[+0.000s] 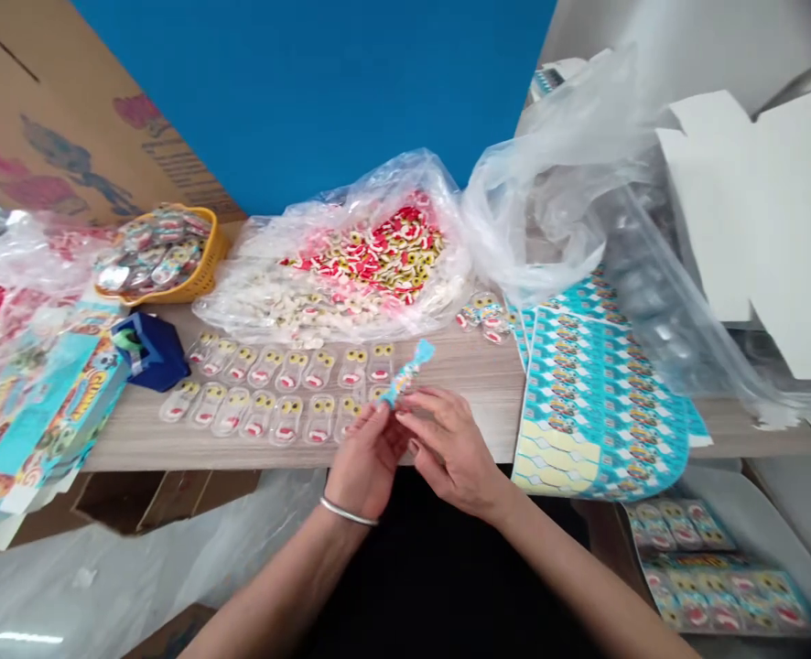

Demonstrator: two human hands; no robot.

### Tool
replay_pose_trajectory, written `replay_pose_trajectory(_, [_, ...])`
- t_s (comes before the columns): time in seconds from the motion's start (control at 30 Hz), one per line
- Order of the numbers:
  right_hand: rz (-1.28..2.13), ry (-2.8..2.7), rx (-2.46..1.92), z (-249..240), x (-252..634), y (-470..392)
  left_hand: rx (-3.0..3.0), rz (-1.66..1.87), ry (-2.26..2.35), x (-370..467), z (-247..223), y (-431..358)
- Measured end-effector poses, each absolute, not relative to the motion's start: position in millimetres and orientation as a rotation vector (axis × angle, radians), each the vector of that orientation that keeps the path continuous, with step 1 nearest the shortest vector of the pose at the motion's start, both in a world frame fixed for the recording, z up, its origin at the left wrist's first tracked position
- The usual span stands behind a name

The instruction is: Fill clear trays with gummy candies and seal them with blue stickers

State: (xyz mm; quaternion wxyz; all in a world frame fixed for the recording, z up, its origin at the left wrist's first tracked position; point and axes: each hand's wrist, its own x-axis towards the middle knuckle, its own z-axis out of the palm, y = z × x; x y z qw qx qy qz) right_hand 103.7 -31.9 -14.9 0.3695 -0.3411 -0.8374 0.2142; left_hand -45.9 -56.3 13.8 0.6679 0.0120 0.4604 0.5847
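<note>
Between my hands is a small blue printed sticker (pixel 409 371), its free end pointing up and away from me. My left hand (pixel 370 458), with a bracelet at the wrist, pinches the sticker's lower end. My right hand (pixel 450 447) is beside it, fingers bent toward the same end; whether its fingertips grip the sticker is unclear. Two rows of clear plastic packs (pixel 290 419) with yellow and red pieces lie to the left on the wooden table (pixel 474 366). Sheets of blue stickers (pixel 570 394) lie to the right, with some peeled yellowish areas.
A plastic bag of red, yellow and white pieces (pixel 384 252) sits behind the packs. At left are a yellow basket (pixel 210 261), a blue tape dispenser (pixel 155 352) and printed cartons (pixel 55 403). Clear plastic (pixel 659 293) and white card (pixel 790 220) stand right.
</note>
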Motion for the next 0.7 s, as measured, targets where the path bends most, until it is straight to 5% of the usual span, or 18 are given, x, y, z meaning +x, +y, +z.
replay_pose_trajectory(0.33, [0.509,-2.552,-1.115,-38,46,-4,0.069,1.732,1.291,-158,12,-60])
replay_pose_trajectory(0.7, [0.504,-2.454,-1.298,-37,116,-22,0.225,1.361,1.19,-105,-1,-61])
